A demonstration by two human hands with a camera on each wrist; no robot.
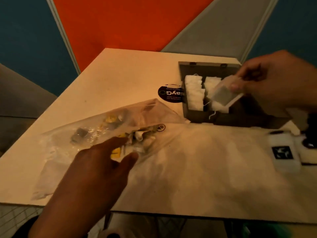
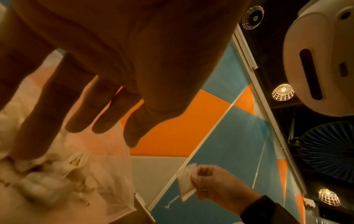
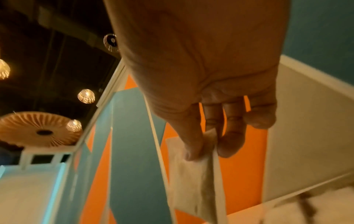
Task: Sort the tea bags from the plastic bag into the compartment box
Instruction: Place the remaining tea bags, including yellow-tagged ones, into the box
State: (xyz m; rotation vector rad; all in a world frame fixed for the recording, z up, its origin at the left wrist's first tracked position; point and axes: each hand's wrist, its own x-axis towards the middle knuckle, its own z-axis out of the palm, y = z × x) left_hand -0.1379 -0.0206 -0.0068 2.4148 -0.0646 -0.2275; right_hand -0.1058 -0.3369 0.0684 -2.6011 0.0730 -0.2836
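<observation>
A clear plastic bag (image 1: pixel 89 134) with several tea bags inside lies on the table's left half. My left hand (image 1: pixel 109 157) rests on it with straight, spread fingers (image 2: pixel 80 106), pressing it down. The dark wooden compartment box (image 1: pixel 199 115) stands at the back right, with white tea bags (image 1: pixel 194 93) stacked in its two left compartments. Above the box, my right hand (image 1: pixel 240 83) pinches one tea bag (image 1: pixel 223 93) between thumb and fingers. Its string dangles over the box's front wall. The right wrist view shows the thumb and fingers (image 3: pixel 193 145) clamped on that tea bag (image 3: pixel 189 181).
A black round sticker (image 1: pixel 169 94) sits on the table left of the box. A white cloth (image 1: pixel 205 169) covers the table's right front. A white block with a black marker (image 1: pixel 283 152) lies at the right edge. The near table edge (image 1: pixel 188 214) runs along the bottom.
</observation>
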